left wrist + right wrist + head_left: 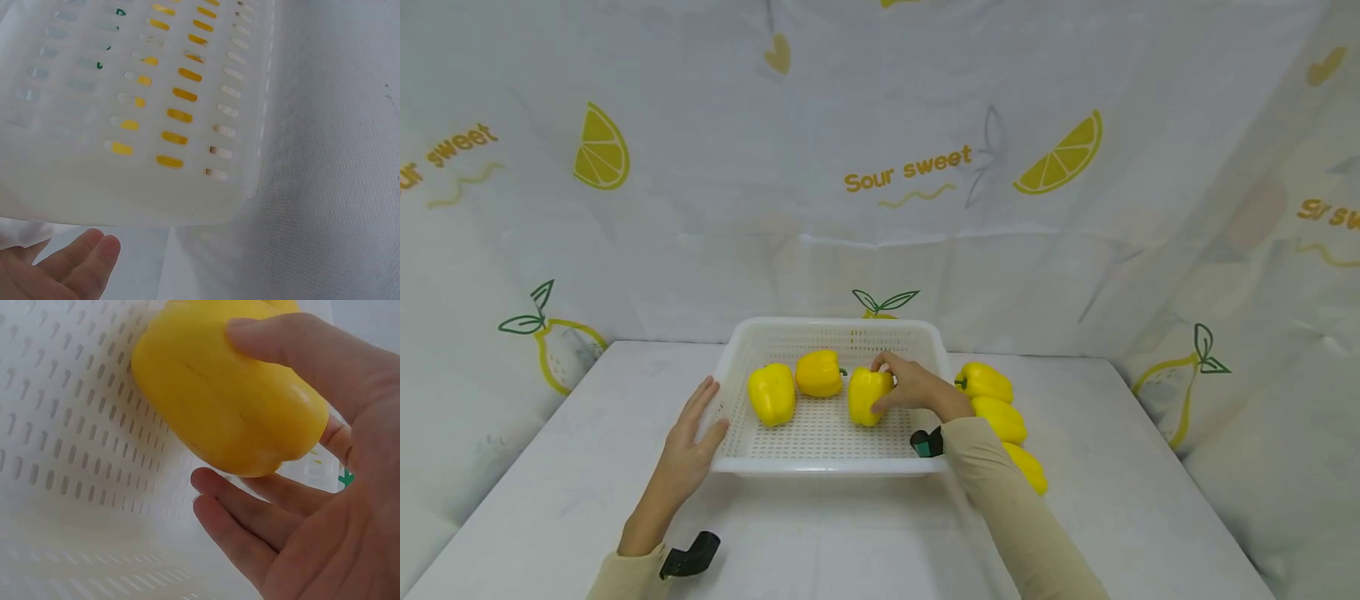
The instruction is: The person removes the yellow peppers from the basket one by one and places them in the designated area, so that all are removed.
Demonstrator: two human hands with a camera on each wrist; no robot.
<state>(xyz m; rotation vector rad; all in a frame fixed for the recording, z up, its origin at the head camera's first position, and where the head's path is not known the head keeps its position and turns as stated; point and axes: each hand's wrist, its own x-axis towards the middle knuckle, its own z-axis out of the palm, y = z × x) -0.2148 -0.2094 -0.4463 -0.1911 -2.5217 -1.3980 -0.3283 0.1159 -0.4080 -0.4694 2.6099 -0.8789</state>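
Note:
A white perforated plastic basket (827, 466) sits on the table, with two yellow bell peppers lying in its left and middle parts, one on the left (771, 395) and one further back (819, 373). Inside its right half, my right hand (913, 387) grips a third yellow bell pepper (867, 398). The right wrist view has the thumb on top of this pepper (219, 394) and the fingers beneath and behind it. At the basket's left rim is my left hand (685, 446), its fingers extended; in the left wrist view its fingertips (107, 250) are right at the rim.
Three more yellow bell peppers lie in a row on the table right of the basket: back (987, 382), middle (1002, 419) and front (1027, 468), the last partly behind my right sleeve (1007, 500). A white printed curtain (737, 192) hangs behind the table.

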